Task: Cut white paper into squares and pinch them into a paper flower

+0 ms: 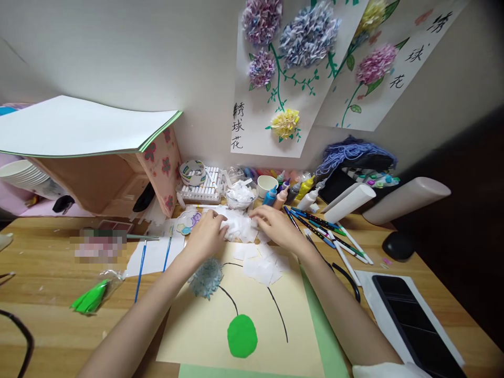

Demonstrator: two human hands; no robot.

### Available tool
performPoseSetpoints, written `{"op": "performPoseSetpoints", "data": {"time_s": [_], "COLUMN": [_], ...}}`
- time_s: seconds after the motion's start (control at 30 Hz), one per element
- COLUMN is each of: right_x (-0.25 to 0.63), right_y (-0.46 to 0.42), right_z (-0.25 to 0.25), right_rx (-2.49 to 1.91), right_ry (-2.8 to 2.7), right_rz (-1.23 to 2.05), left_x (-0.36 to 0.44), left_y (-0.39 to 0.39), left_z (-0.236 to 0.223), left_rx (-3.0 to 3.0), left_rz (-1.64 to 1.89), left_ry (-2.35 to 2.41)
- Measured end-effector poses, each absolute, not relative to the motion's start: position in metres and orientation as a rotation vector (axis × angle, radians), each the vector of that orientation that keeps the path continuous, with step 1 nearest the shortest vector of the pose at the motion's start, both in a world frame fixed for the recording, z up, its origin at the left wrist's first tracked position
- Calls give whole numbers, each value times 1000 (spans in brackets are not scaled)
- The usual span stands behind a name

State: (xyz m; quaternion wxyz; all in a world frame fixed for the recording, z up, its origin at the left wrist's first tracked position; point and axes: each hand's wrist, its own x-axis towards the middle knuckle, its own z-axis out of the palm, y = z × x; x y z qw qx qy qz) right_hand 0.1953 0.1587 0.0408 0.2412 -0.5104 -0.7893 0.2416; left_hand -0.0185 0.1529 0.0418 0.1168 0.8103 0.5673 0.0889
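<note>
My left hand [207,232] and my right hand [275,226] reach to either side of a loose heap of white paper pieces [238,227]. Fingers on both hands are curled in and pinch at the paper. Below the heap lies a cream sheet [197,336] with drawn black lines. On it are a pale blue ruffled paper flower [206,278], partly behind my left forearm, a green round patch [242,336], and a cluster of white paper squares [263,265].
Behind the heap stand a clear bowl of white scraps [240,194], a paper cup [267,186] and several paint bottles [291,191]. Pens [334,233] and a phone [413,320] lie right. Left are brushes [140,270] and a green bundle [90,298] in plastic.
</note>
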Motion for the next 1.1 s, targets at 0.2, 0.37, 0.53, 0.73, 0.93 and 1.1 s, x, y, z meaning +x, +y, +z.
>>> {"op": "performPoseSetpoints", "data": {"time_s": [0.2,0.37,0.53,0.73,0.93,1.1], "right_x": [184,167,158,161,188,230], "right_y": [176,196,195,176,145,112], "right_z": [30,13,20,43,58,63], "right_rx": [-1424,-1450,-1382,-1312,-1235,-1153], "right_ry": [-1972,-2136,-2141,-2120,-2104,-2032], "right_rz": [371,48,-70,-182,-182,-48], "left_x": [-35,-40,-45,-42,-35,-46], "left_y": [169,173,170,164,160,183], "left_z": [37,37,48,55,55,53], "left_rx": [2279,2271,2279,2296,2381,2362], "left_rz": [228,230,305,410,388,361], "left_ry": [1749,1760,1765,1672,1604,1780]}}
